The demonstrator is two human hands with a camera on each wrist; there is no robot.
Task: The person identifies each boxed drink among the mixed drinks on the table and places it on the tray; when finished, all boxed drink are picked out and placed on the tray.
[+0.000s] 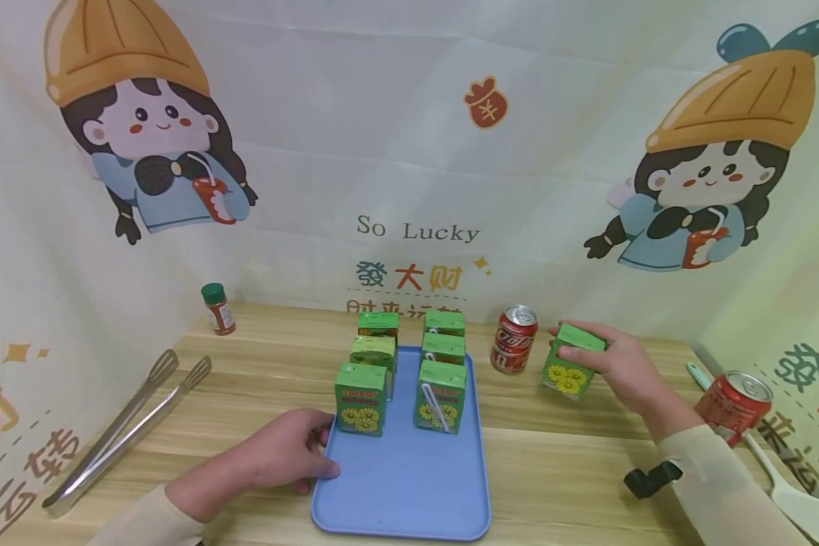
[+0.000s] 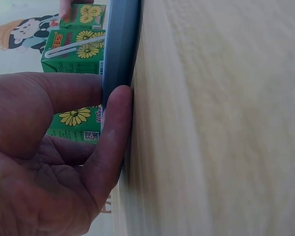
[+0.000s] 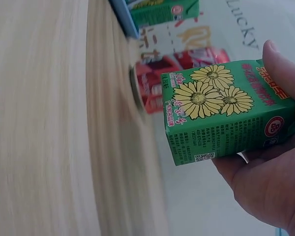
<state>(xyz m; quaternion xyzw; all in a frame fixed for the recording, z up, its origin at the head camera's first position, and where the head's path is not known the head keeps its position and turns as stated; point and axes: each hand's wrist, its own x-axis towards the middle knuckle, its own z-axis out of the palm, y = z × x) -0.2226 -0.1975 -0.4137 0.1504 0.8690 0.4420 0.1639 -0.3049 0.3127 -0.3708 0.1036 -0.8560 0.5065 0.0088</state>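
My left hand (image 1: 283,451) grips the left edge of a blue tray (image 1: 403,489), its thumb and fingers on either side of the rim (image 2: 119,44) in the left wrist view. Several green drink cartons with yellow flowers stand upright on the tray in two rows; the nearest are a left carton (image 1: 360,400) and a right carton (image 1: 440,398) with a white straw on its front. Off to the right of the tray, my right hand (image 1: 631,371) holds another green drink carton (image 1: 568,375) by its upper part. The right wrist view shows this carton (image 3: 211,103) tilted, its base apart from the table.
A red can (image 1: 514,340) stands between the tray and the held carton. Another red can (image 1: 733,406) and a white spatula (image 1: 798,500) are at the right. Metal tongs (image 1: 130,432) and a green-capped spice bottle (image 1: 218,309) are at the left. A printed cloth hangs behind.
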